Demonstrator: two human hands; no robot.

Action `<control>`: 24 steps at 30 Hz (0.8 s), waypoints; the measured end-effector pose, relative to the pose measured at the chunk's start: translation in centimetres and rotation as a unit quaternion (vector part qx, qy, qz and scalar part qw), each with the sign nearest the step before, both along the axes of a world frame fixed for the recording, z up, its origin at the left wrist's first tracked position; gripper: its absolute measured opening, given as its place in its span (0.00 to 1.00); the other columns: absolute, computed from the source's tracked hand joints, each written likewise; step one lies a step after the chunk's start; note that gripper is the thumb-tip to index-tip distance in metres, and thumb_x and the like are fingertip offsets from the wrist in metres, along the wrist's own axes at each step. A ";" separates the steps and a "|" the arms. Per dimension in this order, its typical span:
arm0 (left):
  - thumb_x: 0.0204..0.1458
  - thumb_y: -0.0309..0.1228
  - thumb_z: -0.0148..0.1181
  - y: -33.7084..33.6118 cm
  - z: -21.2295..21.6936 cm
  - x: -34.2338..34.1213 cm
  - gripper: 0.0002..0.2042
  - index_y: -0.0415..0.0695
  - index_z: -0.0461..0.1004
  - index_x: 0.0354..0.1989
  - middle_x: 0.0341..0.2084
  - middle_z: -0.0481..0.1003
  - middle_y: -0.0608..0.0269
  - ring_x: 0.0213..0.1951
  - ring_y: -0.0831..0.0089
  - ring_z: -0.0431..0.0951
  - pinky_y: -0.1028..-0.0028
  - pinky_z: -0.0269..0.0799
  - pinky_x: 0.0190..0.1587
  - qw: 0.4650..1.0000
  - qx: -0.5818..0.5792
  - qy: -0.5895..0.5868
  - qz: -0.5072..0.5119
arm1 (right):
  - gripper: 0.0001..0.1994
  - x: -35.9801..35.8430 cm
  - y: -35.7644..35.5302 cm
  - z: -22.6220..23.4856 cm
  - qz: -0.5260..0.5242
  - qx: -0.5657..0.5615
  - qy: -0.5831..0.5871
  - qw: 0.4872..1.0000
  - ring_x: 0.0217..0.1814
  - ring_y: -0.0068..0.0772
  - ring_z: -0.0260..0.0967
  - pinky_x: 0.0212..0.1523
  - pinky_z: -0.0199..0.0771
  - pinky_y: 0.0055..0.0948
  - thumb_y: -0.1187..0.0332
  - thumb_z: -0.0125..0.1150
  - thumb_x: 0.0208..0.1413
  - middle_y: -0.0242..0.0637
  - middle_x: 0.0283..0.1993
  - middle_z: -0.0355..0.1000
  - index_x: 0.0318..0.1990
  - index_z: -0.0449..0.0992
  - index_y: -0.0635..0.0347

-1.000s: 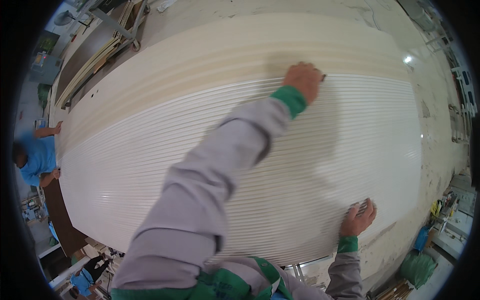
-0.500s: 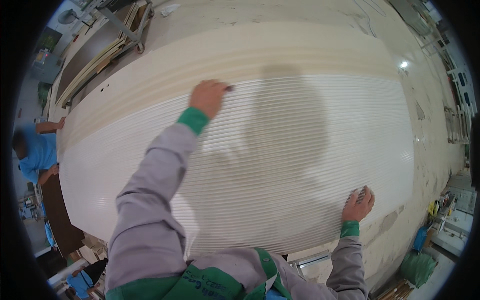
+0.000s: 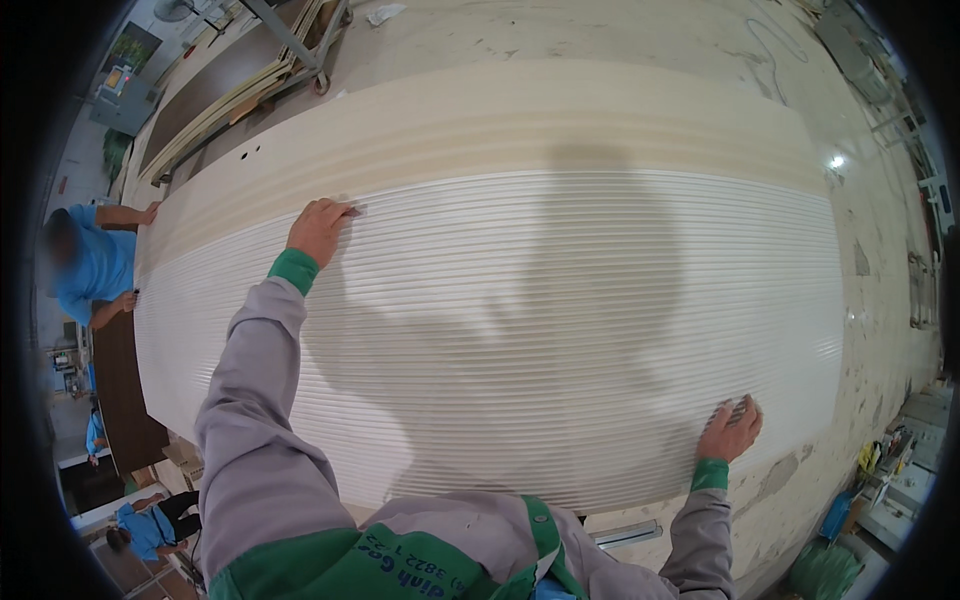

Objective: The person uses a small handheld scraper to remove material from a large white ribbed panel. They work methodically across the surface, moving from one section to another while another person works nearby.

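A large pale panel (image 3: 480, 300) stretches across the view, its near part ribbed with fine white lines running left to right. Beyond the ribs lies a smooth beige band (image 3: 450, 115). My left hand (image 3: 318, 232) is closed at the far edge of the ribbed part; a small dark patch shows at its fingertips, and what it holds, if anything, is too small to name. At the near right, my right hand (image 3: 731, 430) rests on the ribs with its fingers apart, holding nothing. My shadow falls over the middle of the panel.
A co-worker in a blue shirt (image 3: 100, 260) has both hands at the panel's left end. Behind stands a wheeled rack with boards (image 3: 240, 95). A dark brown table (image 3: 125, 400) is at left, and another person (image 3: 150, 525) is lower left. A green bag (image 3: 825, 570) sits lower right.
My left hand has slid left along the far edge of the ribs. The right hand stays at nearly the same place on the panel. The whole view has shifted slightly.
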State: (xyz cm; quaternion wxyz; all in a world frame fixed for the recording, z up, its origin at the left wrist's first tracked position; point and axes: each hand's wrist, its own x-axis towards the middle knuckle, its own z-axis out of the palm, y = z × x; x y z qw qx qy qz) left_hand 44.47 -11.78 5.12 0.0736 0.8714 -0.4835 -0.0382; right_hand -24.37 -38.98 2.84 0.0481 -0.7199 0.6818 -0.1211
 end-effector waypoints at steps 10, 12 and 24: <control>0.59 0.29 0.58 -17.2 -1.0 -9.4 0.09 0.45 0.79 0.45 0.36 0.77 0.56 0.43 0.54 0.76 0.58 0.74 0.48 0.978 -0.092 0.033 -0.182 | 0.28 -0.9 -0.6 -1.3 -0.013 0.008 0.009 1.000 0.73 0.61 0.51 0.72 0.53 0.55 0.63 0.56 0.59 0.59 0.71 0.55 0.67 0.65 0.64; 0.59 0.31 0.57 -23.0 -2.1 -13.2 0.09 0.46 0.79 0.45 0.36 0.78 0.56 0.43 0.54 0.77 0.58 0.75 0.47 0.969 -0.128 0.031 -0.210 | 0.28 -1.0 -0.4 -1.6 -0.020 0.010 0.014 1.000 0.73 0.62 0.51 0.72 0.52 0.56 0.63 0.57 0.59 0.60 0.70 0.56 0.66 0.65 0.64; 0.61 0.33 0.54 -55.7 -1.6 -38.4 0.10 0.45 0.82 0.40 0.42 0.79 0.55 0.48 0.56 0.78 0.57 0.76 0.50 0.969 -0.104 0.080 -0.209 | 0.27 -1.3 -0.4 -1.3 -0.001 -0.008 0.007 1.000 0.72 0.60 0.53 0.72 0.50 0.54 0.62 0.60 0.58 0.58 0.67 0.59 0.64 0.68 0.64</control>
